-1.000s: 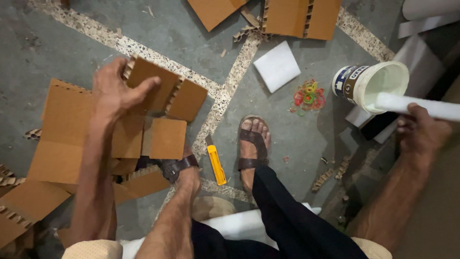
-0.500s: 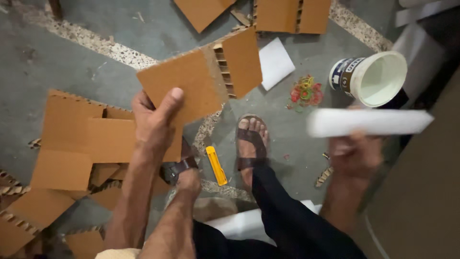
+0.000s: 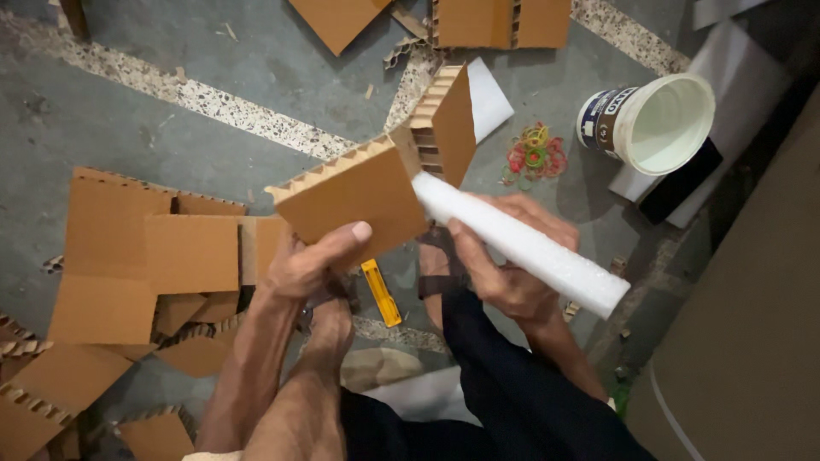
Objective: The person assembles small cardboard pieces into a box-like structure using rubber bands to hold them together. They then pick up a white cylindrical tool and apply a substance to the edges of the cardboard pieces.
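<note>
My left hand (image 3: pixel 312 265) grips a folded piece of corrugated cardboard (image 3: pixel 367 192), bent into an L with one flap standing up at the right. My right hand (image 3: pixel 504 256) holds a long white foam bar (image 3: pixel 521 243), and the bar's upper end touches the inside of the cardboard fold. Both are held above my sandalled feet, over the grey floor. A yellow utility knife (image 3: pixel 381 294) lies on the floor just below the cardboard, between my feet.
Several cardboard pieces (image 3: pixel 145 256) lie spread on the floor at left, more at the top (image 3: pixel 500 21). A white tub (image 3: pixel 662 124) lies on its side at upper right, coloured rubber bands (image 3: pixel 534 154) beside it. A white foam sheet (image 3: pixel 489 98) lies behind the cardboard. A large brown board (image 3: pixel 752 341) fills the right edge.
My left hand lifted the cardboard piece off the floor pile and brought it to the middle. My right hand carried the foam bar from the tub leftward until its end met the cardboard fold.
</note>
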